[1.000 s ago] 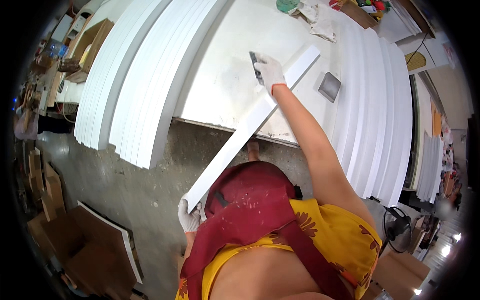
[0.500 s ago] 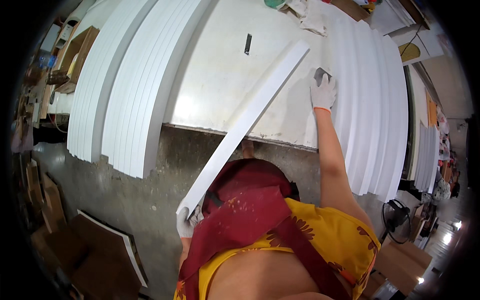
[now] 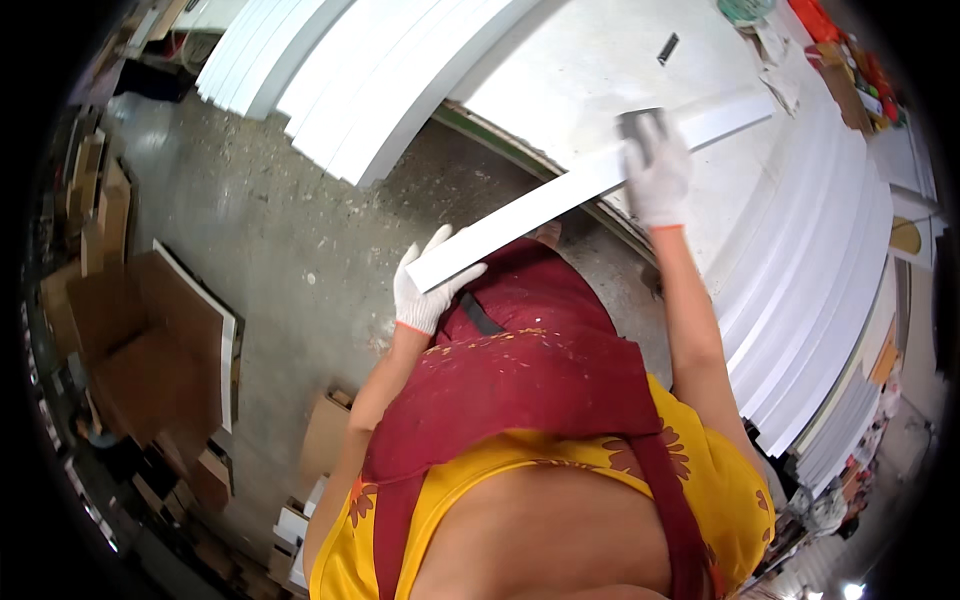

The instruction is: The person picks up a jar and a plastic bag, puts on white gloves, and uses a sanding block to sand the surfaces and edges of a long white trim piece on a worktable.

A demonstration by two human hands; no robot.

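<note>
Head view: moved right hand [image 3: 655,170] from table onto white strip [image 3: 590,180], now pressing grey sanding block [image 3: 640,122] against it. Left hand [image 3: 428,285] gripping strip's near end, far end resting on white table [image 3: 570,70]. Sanding barely underway, near the far end only. Strip long, flat, matte; gloves white knit.

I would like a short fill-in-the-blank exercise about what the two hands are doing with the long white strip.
1. Both hands wear white ____.
2. The left hand grips the near ____ of the long white strip.
3. The right hand presses a small grey block on the strip, above the white ____.
4. The person wears a dark red ____ over a yellow top.

Missing words: gloves; end; table; apron
</note>
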